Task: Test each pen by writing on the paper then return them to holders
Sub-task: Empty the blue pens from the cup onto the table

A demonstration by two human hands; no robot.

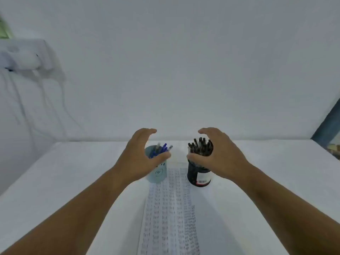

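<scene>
A light blue holder point(158, 173) with several blue pens point(163, 149) stands at the far end of the paper point(170, 208), on its left. To its right, a black holder point(199, 176) is packed with several black pens point(200, 149). My left hand point(139, 157) curves in a wide C around the top of the blue holder, with the thumb across its rim. In the same shape, my right hand point(219, 153) is cupped around the black pens. Neither hand closes on anything. The paper is covered in columns of small written test marks.
The white table point(64, 181) runs back to a plain white wall. White cloth and cables point(27, 59) hang at the far left. A dark framed object point(331, 129) leans at the right edge.
</scene>
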